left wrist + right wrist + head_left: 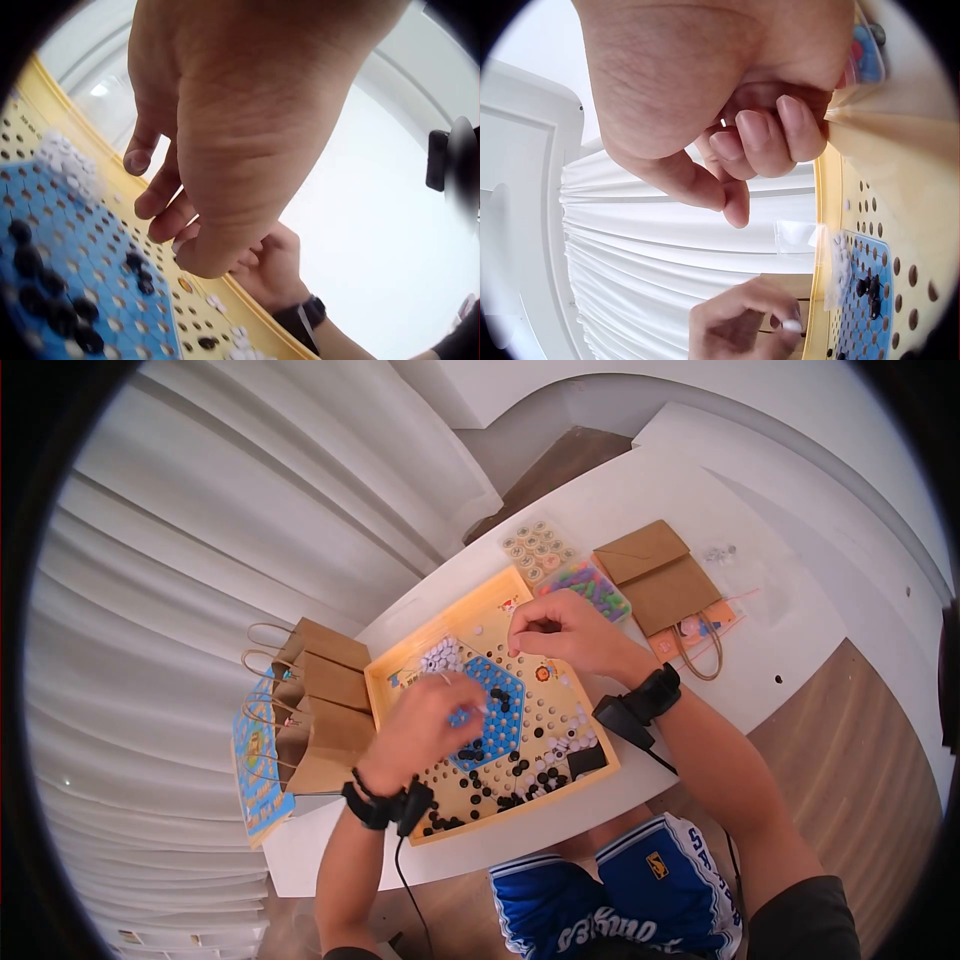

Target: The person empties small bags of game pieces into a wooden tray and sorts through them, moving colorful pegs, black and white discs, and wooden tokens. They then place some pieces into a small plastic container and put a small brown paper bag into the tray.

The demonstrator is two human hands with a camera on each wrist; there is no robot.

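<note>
The left hand [425,722] hovers above the blue hexagon [510,710] of a wooden game board [482,812]. In the right wrist view, that hand [742,319] pinches a small white piece [792,325] between thumb and finger. Over the board's upper right part is the right hand [575,635]; its fingers are curled, with thumb and index fingertip meeting, and no piece shows between them. Black pieces [61,315] stand in holes on the blue area. A clear bag of white pieces [441,656] lies beside the hexagon, nearer the board's upper left.
Brown paper bags [335,735] stand left of the board, by a blue printed box [262,760]. Beyond the board are a case of colourful pieces [590,588], a tray of round discs [538,548] and another paper bag [655,575]. Black and white pieces lie along the near edge.
</note>
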